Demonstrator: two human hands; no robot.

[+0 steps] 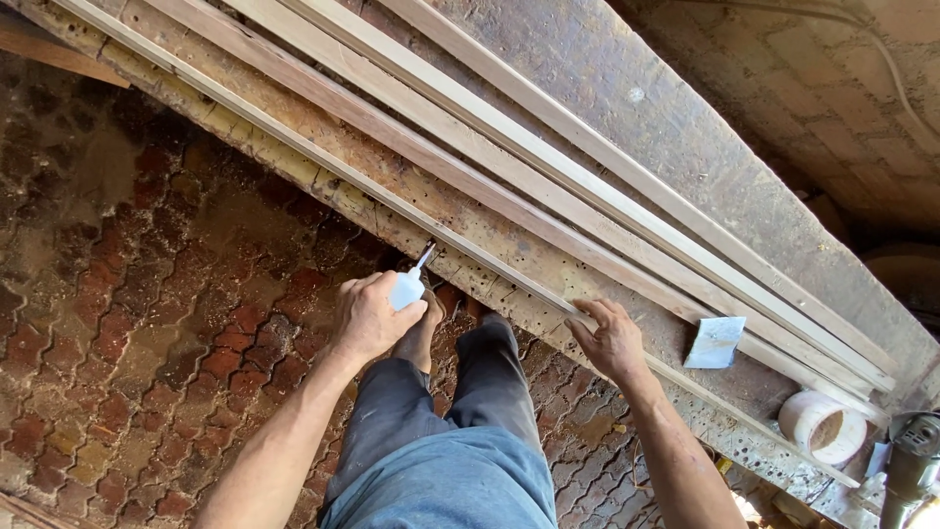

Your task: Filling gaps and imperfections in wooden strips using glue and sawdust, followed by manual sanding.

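Two bare hands are working at the near edge of a long workbench [627,118], seen from above. Nearest the camera, the person's legs in grey-blue trousers [441,460] are standing on a floor of reddish interlocking pavers [166,323] dusted with sawdust.

The left hand [367,315] is closing around a small white squeeze bottle [407,289], fingers wrapped about its body, and its thin nozzle is pointing up at the bench edge, where the tip is meeting the nearest thin wooden strip [294,147]. The right hand [609,338] is lying mostly open, with fingers spread and slightly curled, and is pressing down on that same strip further along the bench; it is gripping nothing.

Just past the right hand, a small folded piece of pale sandpaper or paper [715,341] is lying on the bench top. Beyond it, toward the bench's end, a white roll of tape [824,426] is sitting near the edge, and the grey head of a power tool [911,460] is showing at the frame's corner.

Farther across the bench, several more long wooden battens [548,167] are lying side by side, parallel to the first strip and running diagonally across the view. Behind the bench, a brick wall [832,108] is rising in shadow.
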